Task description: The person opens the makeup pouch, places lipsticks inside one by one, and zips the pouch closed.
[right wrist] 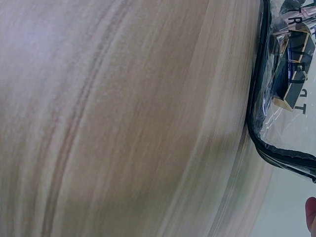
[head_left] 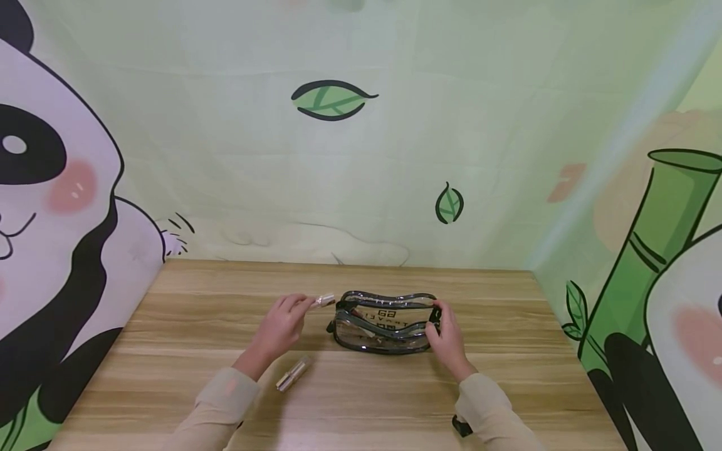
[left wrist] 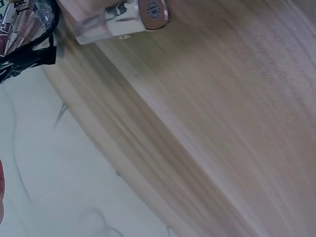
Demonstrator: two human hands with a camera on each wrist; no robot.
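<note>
At the far left, a painted panda point(head_left: 84, 219) covers the backdrop point(head_left: 225, 125) beside the wooden table point(head_left: 169, 338). From the left, a pale sleeve point(head_left: 225, 394) reaches in; its left hand point(head_left: 282, 326) pinches a slim tube point(head_left: 324, 300) between thumb and fingers, above the table. The tube's tip points right, just beside the pouch's left end. Nearer, right of that sleeve, a second tube point(head_left: 293, 374) lies slanted on the table, its clear end farther off and to the right.

The clear, black-edged pouch point(head_left: 389, 348) sits at mid-table, its mouth parted between near and far rims. Small items lie inside, among them a dark box point(right wrist: 295, 69) with gold edges, seen through the lettered wall. At the pouch's right end, the right hand point(head_left: 448, 335) grips the edge, thumb on the near side, fingers farther back. Nearer, a black object point(head_left: 462, 428) shows under the right sleeve point(head_left: 491, 401). At the far right stands painted bamboo point(head_left: 637, 250).
</note>
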